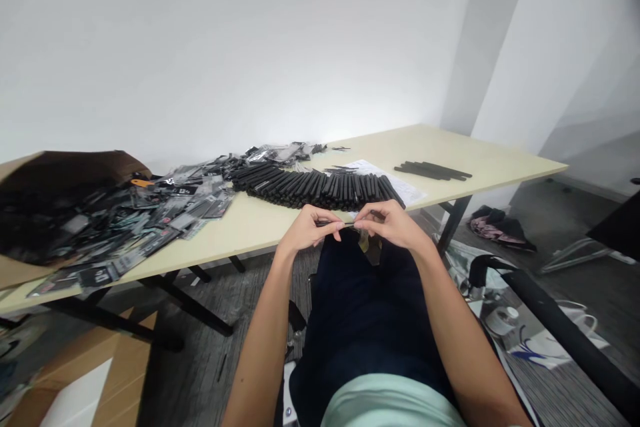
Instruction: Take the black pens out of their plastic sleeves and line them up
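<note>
The pale cream worktop [480, 150] carries a curved fan of black sticks [310, 190], with a white paper sheet [403, 183] touching its right end. A short row of black sticks [433, 171] lies further right; a heap of plastic-wrapped packets [150, 227] spreads left.

I sat in a plain office-style workroom, with smooth white walls [200, 47] and grey carpet-tile flooring [195, 373]. A long cream laminate desk [480, 150] on black metal legs [453, 227] carried rows of black rods [310, 190] and heaped plastic packets [135, 227], while a brown cardboard carton [100, 367] sat on the floor.
</note>
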`<action>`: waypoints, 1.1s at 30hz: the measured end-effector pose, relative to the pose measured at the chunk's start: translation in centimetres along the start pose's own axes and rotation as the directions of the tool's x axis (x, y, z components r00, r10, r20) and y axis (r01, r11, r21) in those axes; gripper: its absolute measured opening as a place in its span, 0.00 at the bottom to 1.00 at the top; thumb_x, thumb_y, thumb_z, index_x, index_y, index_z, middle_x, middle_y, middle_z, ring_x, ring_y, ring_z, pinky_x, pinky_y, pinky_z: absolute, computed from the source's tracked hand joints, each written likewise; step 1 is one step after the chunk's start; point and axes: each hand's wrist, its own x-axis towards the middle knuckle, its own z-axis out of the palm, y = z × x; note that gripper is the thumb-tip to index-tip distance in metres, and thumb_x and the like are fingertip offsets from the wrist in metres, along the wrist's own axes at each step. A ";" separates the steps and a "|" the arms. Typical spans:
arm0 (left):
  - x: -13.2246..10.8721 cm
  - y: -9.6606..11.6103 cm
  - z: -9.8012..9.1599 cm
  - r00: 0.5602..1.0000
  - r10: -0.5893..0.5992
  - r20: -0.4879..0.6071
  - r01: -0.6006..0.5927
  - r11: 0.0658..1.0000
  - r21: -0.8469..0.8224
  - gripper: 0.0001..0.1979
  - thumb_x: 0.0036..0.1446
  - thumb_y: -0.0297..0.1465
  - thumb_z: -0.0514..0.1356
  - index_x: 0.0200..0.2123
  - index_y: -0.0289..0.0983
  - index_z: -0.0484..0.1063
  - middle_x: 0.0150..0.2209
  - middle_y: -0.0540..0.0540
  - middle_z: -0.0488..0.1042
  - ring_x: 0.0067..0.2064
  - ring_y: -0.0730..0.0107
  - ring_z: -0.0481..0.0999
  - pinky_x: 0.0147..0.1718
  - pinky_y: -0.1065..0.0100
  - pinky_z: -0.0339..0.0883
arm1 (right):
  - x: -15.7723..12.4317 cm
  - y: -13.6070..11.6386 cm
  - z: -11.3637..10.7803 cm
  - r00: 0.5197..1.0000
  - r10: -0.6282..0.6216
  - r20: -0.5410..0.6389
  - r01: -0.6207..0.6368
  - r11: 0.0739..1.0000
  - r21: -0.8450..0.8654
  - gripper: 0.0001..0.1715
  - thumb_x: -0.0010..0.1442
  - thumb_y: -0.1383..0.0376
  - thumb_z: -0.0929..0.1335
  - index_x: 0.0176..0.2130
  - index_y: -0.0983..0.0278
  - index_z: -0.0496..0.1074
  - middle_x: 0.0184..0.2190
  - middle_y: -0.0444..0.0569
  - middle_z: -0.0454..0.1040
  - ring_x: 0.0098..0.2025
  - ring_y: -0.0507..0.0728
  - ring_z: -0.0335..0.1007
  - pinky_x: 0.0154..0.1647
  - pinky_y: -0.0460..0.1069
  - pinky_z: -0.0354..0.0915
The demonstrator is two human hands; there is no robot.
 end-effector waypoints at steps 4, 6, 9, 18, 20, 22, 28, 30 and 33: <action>0.1 -0.1 0.1 1.000 0.001 -0.025 0.000 1.000 0.023 0.20 0.61 0.45 0.67 0.36 0.31 0.81 0.26 0.45 0.81 0.15 0.82 0.60 0.14 0.74 0.51 | -0.1 -0.3 -0.3 1.000 -0.006 -0.013 0.006 1.000 -0.016 0.16 0.63 0.53 0.73 0.39 0.64 0.80 0.21 0.44 0.74 0.24 0.53 0.67 0.29 0.48 0.61; 0.2 -0.3 0.1 0.998 0.005 -0.062 -0.004 1.000 0.015 0.20 0.62 0.45 0.66 0.35 0.31 0.79 0.24 0.47 0.78 0.15 0.82 0.58 0.15 0.74 0.50 | -0.3 -0.3 -1.0 0.999 0.003 -0.048 -0.004 1.000 -0.022 0.18 0.65 0.51 0.71 0.41 0.64 0.80 0.23 0.45 0.75 0.26 0.54 0.69 0.30 0.49 0.63; 0.4 -0.7 0.1 0.995 0.017 -0.099 -0.017 1.000 0.006 0.20 0.63 0.45 0.64 0.33 0.32 0.77 0.21 0.49 0.75 0.16 0.82 0.57 0.18 0.75 0.50 | -0.8 0.1 -2.2 0.990 0.025 -0.137 -0.029 0.999 -0.026 0.21 0.65 0.49 0.71 0.42 0.64 0.79 0.24 0.47 0.76 0.27 0.55 0.69 0.30 0.50 0.63; 0.6 -0.9 0.0 0.994 0.040 -0.100 -0.041 0.999 -0.003 0.22 0.64 0.46 0.64 0.33 0.31 0.80 0.17 0.50 0.70 0.19 0.77 0.62 0.25 0.72 0.57 | -0.9 0.5 -2.5 0.972 0.011 -0.233 -0.019 0.999 -0.031 0.19 0.64 0.50 0.72 0.35 0.64 0.78 0.26 0.49 0.79 0.26 0.55 0.67 0.29 0.51 0.60; 0.5 -0.7 0.1 0.993 0.063 -0.096 -0.060 0.998 0.027 0.21 0.64 0.45 0.64 0.34 0.31 0.81 0.18 0.50 0.71 0.22 0.75 0.66 0.28 0.71 0.60 | -0.6 0.3 -2.0 0.981 0.014 -0.196 -0.019 1.000 -0.023 0.19 0.64 0.50 0.72 0.35 0.63 0.78 0.26 0.49 0.79 0.27 0.56 0.69 0.30 0.51 0.62; 0.5 -0.6 0.1 0.994 0.074 -0.084 -0.070 0.996 0.046 0.20 0.63 0.45 0.65 0.34 0.31 0.81 0.19 0.50 0.71 0.23 0.74 0.68 0.29 0.71 0.61 | -0.3 0.2 -1.5 0.987 0.014 -0.162 -0.017 1.000 -0.013 0.18 0.65 0.51 0.71 0.36 0.63 0.78 0.26 0.49 0.80 0.27 0.56 0.70 0.31 0.51 0.62; 0.6 -0.9 -0.1 0.994 0.085 -0.075 -0.083 0.996 0.033 0.17 0.62 0.43 0.67 0.36 0.32 0.78 0.20 0.51 0.71 0.23 0.75 0.68 0.28 0.72 0.59 | 0.2 0.0 0.1 0.986 -0.043 -0.161 0.035 0.998 -0.050 0.16 0.66 0.55 0.70 0.34 0.63 0.79 0.28 0.49 0.81 0.30 0.57 0.75 0.35 0.51 0.66; 0.6 -1.0 -0.1 0.991 0.101 -0.085 -0.099 0.995 0.035 0.17 0.62 0.42 0.67 0.34 0.32 0.77 0.20 0.51 0.71 0.24 0.75 0.68 0.28 0.72 0.60 | 0.2 0.0 0.2 0.984 -0.060 -0.169 0.050 0.997 -0.064 0.16 0.66 0.55 0.70 0.34 0.63 0.79 0.29 0.49 0.82 0.32 0.58 0.76 0.37 0.52 0.67; 0.7 -1.1 0.0 0.991 0.099 -0.086 -0.096 0.995 0.032 0.17 0.62 0.43 0.67 0.35 0.32 0.77 0.20 0.51 0.70 0.24 0.75 0.68 0.28 0.72 0.60 | 0.3 0.1 0.2 0.985 -0.058 -0.165 0.049 0.997 -0.055 0.15 0.66 0.55 0.70 0.36 0.63 0.80 0.29 0.49 0.82 0.33 0.59 0.77 0.38 0.52 0.68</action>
